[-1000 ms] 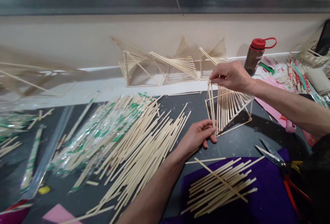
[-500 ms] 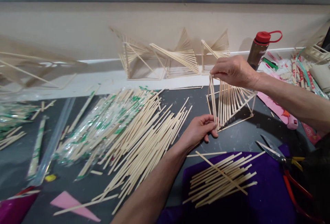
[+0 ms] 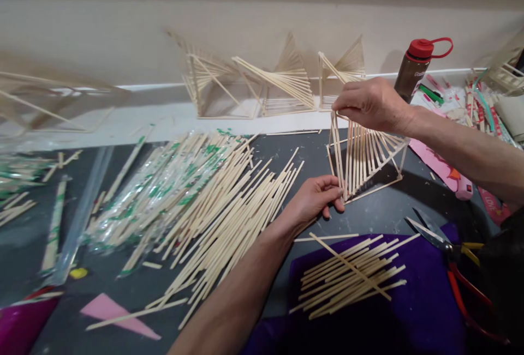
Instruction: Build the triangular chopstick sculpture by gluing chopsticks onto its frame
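A twisted frame built of wooden chopsticks [image 3: 370, 158] stands on the dark table, its sticks fanned between slanting edges. My right hand [image 3: 370, 103] pinches the upper end of a chopstick [image 3: 338, 150] at the frame's top left corner. Down at the bottom corner, my left hand [image 3: 319, 198] closes thumb and fingers on that stick's lower end. Whether it is fixed to the frame there, I cannot tell. Just below lies a pile of loose chopsticks [image 3: 347, 276] on a purple cloth [image 3: 434, 289].
Red-handled shears [image 3: 450, 257] lie at the right. Wrapped chopsticks [image 3: 164, 191] and a heap of bare ones [image 3: 241, 235] spread leftward. Finished-looking stick frames [image 3: 278, 90] line the wall. A red-capped bottle [image 3: 413, 71] stands behind my right arm, near a pink glue gun [image 3: 444, 172].
The whole view has shifted slightly, so the scene sits a little higher. Both hands keep their places on the frame's left edge.
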Tool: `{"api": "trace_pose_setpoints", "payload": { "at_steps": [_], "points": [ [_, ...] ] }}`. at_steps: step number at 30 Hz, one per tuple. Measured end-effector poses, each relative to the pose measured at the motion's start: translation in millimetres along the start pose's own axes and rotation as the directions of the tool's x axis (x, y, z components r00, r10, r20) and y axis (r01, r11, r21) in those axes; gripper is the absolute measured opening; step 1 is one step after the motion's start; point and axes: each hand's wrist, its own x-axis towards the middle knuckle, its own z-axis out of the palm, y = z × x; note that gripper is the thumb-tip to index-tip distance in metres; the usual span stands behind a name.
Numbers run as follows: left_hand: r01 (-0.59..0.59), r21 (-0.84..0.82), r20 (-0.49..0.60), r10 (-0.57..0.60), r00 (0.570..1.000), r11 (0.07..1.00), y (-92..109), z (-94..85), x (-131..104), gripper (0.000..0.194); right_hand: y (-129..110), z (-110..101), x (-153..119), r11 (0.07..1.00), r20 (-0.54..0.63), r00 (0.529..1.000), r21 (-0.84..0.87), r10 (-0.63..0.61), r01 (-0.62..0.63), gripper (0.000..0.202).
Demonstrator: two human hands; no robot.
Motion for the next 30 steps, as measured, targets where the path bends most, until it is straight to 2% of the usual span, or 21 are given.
{"api": "trace_pose_setpoints", "payload": {
  "at_steps": [7, 13, 19, 30],
  "points": [
    [-0.002, 0.0, 0.007, 0.002, 1.0, 1.0, 0, -0.2, -1, 0.009, -2, -2, -1, 0.996, -0.018, 1.0, -0.084, -0.012, 0.011, 0.026],
    [0.001, 0.006, 0.01, -0.001, 1.0, 1.0, 0, -1.2, -1, 0.014, -9, -8, 0, 0.98, 0.049, 0.999, -0.198, 0.012, -0.002, 0.028],
    [-0.009, 0.005, 0.014, 0.009, 1.0, 1.0, 0, -0.7, -2, 0.016, -12, -12, -1, 0.962, 0.098, 0.995, -0.271, -0.011, 0.037, 0.03],
    [-0.03, -0.009, 0.013, 0.031, 0.999, 0.999, -9, -2.8, 2, 0.02, -10, -11, -4, 0.956, 0.126, 0.992, -0.29, 0.0, 0.037, 0.03]
  ]
}}
